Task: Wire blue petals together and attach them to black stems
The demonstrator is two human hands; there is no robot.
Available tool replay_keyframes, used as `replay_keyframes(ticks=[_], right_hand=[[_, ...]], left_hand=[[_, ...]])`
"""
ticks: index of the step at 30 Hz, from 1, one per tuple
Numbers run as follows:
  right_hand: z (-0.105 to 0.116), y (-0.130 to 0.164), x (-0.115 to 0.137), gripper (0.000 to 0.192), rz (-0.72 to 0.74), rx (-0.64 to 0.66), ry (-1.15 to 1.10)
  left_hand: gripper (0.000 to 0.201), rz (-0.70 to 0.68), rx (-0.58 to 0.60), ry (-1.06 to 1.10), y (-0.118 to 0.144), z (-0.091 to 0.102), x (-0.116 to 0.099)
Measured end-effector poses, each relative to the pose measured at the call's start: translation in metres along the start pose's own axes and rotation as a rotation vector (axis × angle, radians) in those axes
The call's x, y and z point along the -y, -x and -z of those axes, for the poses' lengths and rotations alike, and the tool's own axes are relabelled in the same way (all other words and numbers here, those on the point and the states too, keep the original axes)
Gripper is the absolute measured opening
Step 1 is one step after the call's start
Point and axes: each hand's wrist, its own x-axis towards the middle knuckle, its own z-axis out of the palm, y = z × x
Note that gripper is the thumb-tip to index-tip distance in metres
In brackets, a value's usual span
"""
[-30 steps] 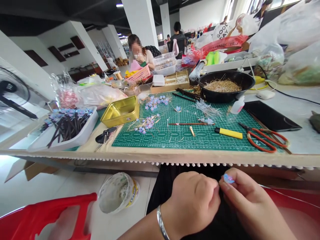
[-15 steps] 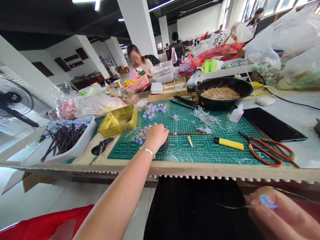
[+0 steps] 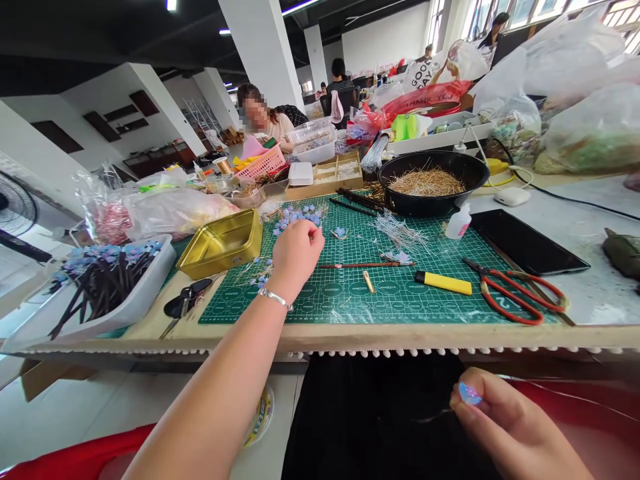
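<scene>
1. Around: gold rectangular metal tin [image 3: 220, 243] at left edge of green gridded cutting mat [image 3: 350, 280]; yellow utility knife [image 3: 443, 283] and red-handled scissors [image 3: 515, 297] toward mat's right edge; black round bowl of straw-coloured wires [image 3: 430, 180] at far edge.
2. Small blue petal flowers on thin wire stems [image 3: 295, 217]: pale, scattered in clusters on mat's far left part.
3. Left hand [image 3: 296, 257] loosely curled over flowers, fingertips hidden; grasp cannot be told.
4. Right hand [image 3: 505, 427] below table edge, pinching blue flower on thin wire [image 3: 469, 395].

A small blue flower [image 3: 470, 393] is pinched in the right hand [image 3: 510, 427] below the table edge, while blue flowers [image 3: 295, 217] on the green cutting mat [image 3: 350, 293] are touched by the left hand [image 3: 296, 257].
</scene>
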Motion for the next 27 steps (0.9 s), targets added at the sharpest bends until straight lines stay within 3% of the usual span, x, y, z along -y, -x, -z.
replay_keyframes(ticks=[2,6,8,9,14,17,21,23,25,27], right_hand=[[0.0,-0.003,0.004,0.041,0.024,-0.082,-0.041],[-0.001,-0.006,0.026,0.031,0.144,-0.282,-0.134],[-0.005,-0.003,0.038,0.023,0.255,-0.32,-0.056],[-0.008,-0.001,0.043,0.019,0.31,-0.331,0.011],[-0.026,0.013,0.047,0.011,0.463,-0.398,0.364],[-0.033,0.016,0.043,0.012,0.474,-0.425,0.417],[-0.034,0.014,0.04,0.013,0.453,-0.419,0.431],[-0.033,0.014,0.038,0.015,0.439,-0.425,0.437],[-0.032,0.016,0.037,0.014,0.425,-0.438,0.442],[-0.032,0.018,0.035,0.013,0.411,-0.454,0.437]], left_hand=[[0.019,-0.138,-0.073,0.07,0.028,0.013,-0.023],[0.015,-0.547,-0.047,0.24,0.11,0.027,-0.074],[0.011,-0.74,-0.031,0.267,0.145,0.029,-0.091],[0.009,-0.764,-0.025,0.271,0.157,0.029,-0.096],[0.014,-0.618,-0.058,0.346,0.185,0.03,-0.101],[0.014,-0.485,-0.038,0.46,0.192,0.031,-0.102],[0.009,-0.179,0.234,0.818,0.2,0.034,-0.101],[0.009,-0.079,0.346,0.885,0.203,0.036,-0.099],[0.011,-0.096,0.326,0.837,0.206,0.037,-0.096],[0.014,-0.213,0.212,0.704,0.209,0.037,-0.094]])
